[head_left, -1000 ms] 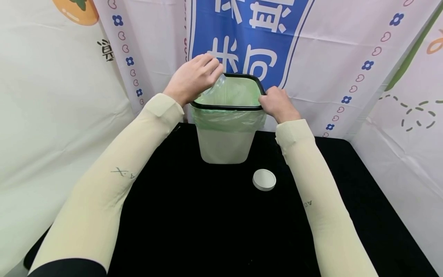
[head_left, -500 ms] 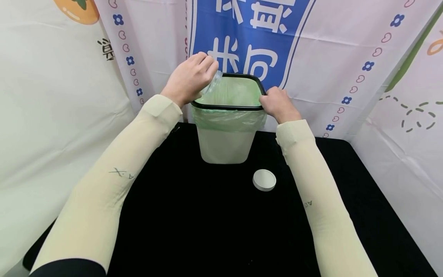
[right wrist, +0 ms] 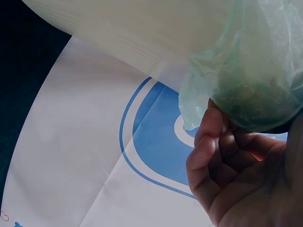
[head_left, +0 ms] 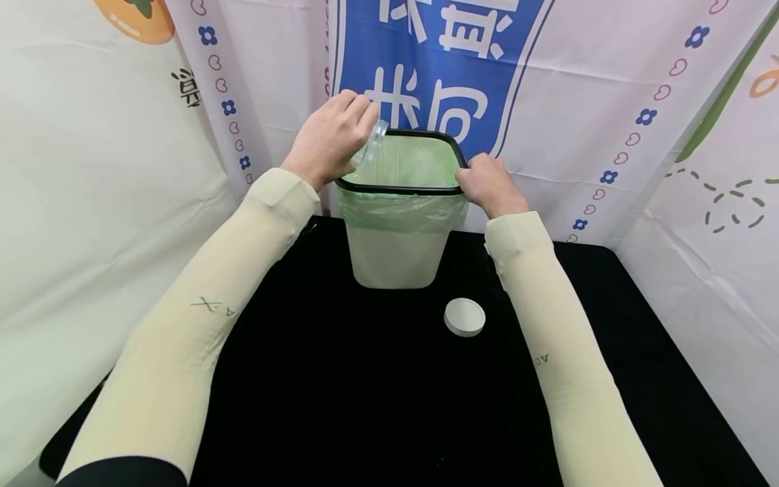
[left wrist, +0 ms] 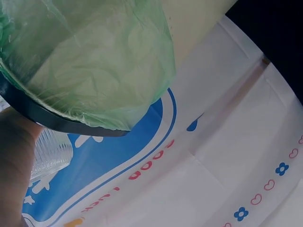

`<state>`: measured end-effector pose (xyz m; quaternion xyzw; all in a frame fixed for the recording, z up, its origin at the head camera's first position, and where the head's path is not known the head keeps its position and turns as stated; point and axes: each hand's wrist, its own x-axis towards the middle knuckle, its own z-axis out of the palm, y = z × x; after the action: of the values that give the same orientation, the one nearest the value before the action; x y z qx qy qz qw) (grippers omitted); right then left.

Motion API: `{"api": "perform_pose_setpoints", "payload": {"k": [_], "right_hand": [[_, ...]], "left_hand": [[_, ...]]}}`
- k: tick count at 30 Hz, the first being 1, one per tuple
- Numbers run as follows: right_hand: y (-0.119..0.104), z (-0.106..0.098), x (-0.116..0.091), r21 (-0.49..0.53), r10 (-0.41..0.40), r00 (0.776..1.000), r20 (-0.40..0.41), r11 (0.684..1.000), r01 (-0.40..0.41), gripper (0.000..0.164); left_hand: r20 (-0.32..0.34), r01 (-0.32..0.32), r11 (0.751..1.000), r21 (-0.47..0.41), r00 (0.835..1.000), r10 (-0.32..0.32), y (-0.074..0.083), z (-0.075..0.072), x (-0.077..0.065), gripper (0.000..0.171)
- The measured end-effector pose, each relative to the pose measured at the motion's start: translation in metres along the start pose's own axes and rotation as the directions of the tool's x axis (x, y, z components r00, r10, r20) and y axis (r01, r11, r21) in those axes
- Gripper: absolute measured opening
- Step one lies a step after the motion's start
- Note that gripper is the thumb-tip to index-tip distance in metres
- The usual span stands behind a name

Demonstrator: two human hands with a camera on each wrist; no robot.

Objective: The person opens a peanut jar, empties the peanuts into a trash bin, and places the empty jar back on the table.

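Observation:
In the head view a pale trash bin (head_left: 398, 257) with a black rim (head_left: 404, 189) and a green bag (head_left: 426, 159) inside stands upright. Over the rim's left side my left hand (head_left: 335, 138) grips a clear plastic jar (head_left: 372, 143), tilted with one end toward the bin. Ribbed sides show on this jar (left wrist: 53, 153) in the left wrist view; my fingers hide much of it. My right hand (head_left: 487, 182) holds the bin's right rim, and the right wrist view shows its curled fingers (right wrist: 203, 158) beside the bag's folded edge (right wrist: 255, 90).
A round white lid (head_left: 465, 316) lies on the black tabletop (head_left: 377, 379), nearer to me than the bin and a little to its right. A printed cloth wall (head_left: 566, 115) rises close behind the bin, with white cloth (head_left: 91, 169) along the left.
My left hand has shifted slightly left and up with the clear jar, drawing it toward the bin's left rim. The right hand, bin and lid stay where they were.

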<state>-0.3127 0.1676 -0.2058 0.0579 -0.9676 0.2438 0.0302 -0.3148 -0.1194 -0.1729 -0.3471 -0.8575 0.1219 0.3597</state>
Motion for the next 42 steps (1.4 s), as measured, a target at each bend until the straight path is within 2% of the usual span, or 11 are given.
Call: {"api": "perform_pose_setpoints", "payload": {"k": [12, 24, 37, 42], "right_hand": [[0.0, 0.001, 0.001, 0.013, -0.001, 1.0, 0.0, 1.0, 0.001, 0.024], [0.001, 0.001, 0.0, 0.01, -0.005, 1.0, -0.003, 1.0, 0.005, 0.023], [0.0, 0.001, 0.001, 0.009, 0.009, 1.0, 0.005, 1.0, -0.009, 0.024], [0.0, 0.001, 0.001, 0.008, 0.007, 1.0, 0.005, 1.0, -0.007, 0.024]], "left_hand": [[0.006, 0.101, 0.992, -0.07, 0.995, -0.1, -0.001, -0.001, -0.004, 0.057], [0.039, 0.191, 0.97, -0.151, 0.981, -0.188, 0.002, -0.005, -0.004, 0.067], [0.093, 0.308, 0.919, -0.245, 0.951, -0.294, 0.0, -0.006, -0.01, 0.073], [0.097, 0.358, 0.883, -0.303, 0.933, -0.345, 0.0, -0.008, -0.012, 0.078]]}}
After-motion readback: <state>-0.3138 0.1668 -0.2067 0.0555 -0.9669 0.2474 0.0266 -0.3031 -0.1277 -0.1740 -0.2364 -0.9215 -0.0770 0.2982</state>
